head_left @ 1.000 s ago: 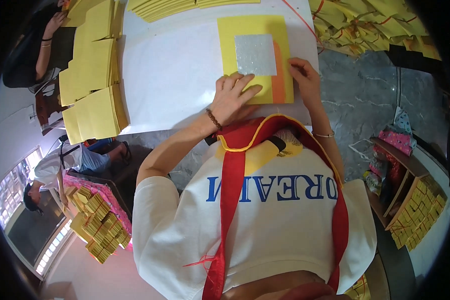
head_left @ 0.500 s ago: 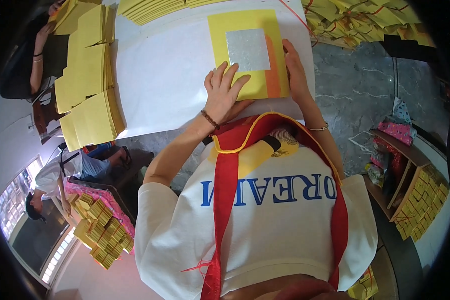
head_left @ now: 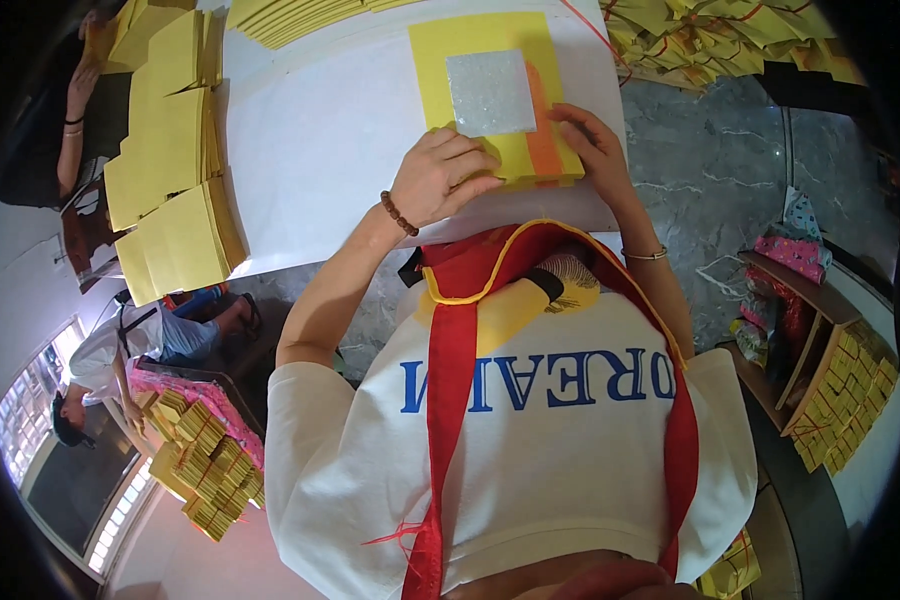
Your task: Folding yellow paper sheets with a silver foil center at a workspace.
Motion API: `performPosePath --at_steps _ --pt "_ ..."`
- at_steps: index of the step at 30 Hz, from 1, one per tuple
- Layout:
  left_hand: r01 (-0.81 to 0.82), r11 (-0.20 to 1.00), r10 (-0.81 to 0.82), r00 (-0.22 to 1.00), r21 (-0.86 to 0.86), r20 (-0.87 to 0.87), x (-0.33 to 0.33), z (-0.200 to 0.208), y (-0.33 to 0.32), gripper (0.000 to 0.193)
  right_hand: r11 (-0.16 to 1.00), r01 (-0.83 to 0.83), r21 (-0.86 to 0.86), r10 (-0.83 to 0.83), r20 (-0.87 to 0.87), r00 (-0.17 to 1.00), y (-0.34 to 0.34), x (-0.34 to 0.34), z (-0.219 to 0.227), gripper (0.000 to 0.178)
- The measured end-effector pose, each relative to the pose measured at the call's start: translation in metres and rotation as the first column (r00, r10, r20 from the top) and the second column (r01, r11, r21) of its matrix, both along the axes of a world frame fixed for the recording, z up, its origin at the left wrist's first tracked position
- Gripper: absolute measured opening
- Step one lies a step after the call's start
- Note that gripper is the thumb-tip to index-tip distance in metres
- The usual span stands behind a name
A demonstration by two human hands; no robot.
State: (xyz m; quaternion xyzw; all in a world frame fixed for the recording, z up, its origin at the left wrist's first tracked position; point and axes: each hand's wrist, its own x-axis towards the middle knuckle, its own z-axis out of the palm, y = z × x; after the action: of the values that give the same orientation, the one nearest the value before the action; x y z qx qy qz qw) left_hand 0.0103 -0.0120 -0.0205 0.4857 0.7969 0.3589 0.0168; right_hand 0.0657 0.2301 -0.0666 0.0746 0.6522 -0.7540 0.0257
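Observation:
A stack of yellow paper sheets (head_left: 440, 60) lies on the white table in front of me. Its top sheet bears a silver square (head_left: 492, 92) and an orange stripe (head_left: 542, 150). My left hand (head_left: 442, 178) has its fingers bent around the near left corner of the stack, the thumb at the near edge. At the right edge, my right hand (head_left: 598, 150) grips the stack with curled fingers; the undersides of both hands' grips are hidden.
Piles of yellow paper (head_left: 175, 140) line the left side of the white table (head_left: 310, 150), with more fanned paper (head_left: 300, 20) at its far edge. A red string (head_left: 595, 30) lies at far right. Two other people are at left, one seated (head_left: 120, 345) beside yellow bundles (head_left: 205, 450).
My left hand's fingers have gone from spread on the top sheet to bent around the near corner. My right hand has curled over the right edge. The stack has shifted slightly away.

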Motion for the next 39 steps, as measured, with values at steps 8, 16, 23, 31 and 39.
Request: performPosePath --at_steps 8,16,23,31,39 --pt "-0.064 0.997 0.069 0.984 -0.035 0.166 0.003 0.001 0.007 0.009 0.997 0.038 0.073 -0.036 -0.028 0.999 0.000 -0.001 -0.008 0.024" --pt "-0.069 0.996 0.080 0.951 -0.048 0.298 0.000 -0.005 0.008 0.010 0.983 0.035 0.182 -0.024 -0.062 0.998 0.000 -0.002 -0.009 0.025" --pt "-0.087 0.993 0.109 0.931 -0.079 0.347 -0.003 -0.003 0.008 0.012 0.992 0.034 0.120 -0.031 -0.023 0.999 -0.002 -0.003 -0.005 0.026" --pt "-0.198 0.971 0.238 0.849 -0.133 0.472 -0.003 -0.003 0.014 0.014 0.996 0.058 0.069 -0.062 0.056 0.997 0.001 -0.001 -0.005 0.028" --pt "-0.021 0.999 0.031 0.853 -0.025 0.522 -0.017 0.007 -0.001 0.030 0.896 -0.048 0.441 0.202 -0.308 0.930 0.010 -0.002 -0.009 0.025"
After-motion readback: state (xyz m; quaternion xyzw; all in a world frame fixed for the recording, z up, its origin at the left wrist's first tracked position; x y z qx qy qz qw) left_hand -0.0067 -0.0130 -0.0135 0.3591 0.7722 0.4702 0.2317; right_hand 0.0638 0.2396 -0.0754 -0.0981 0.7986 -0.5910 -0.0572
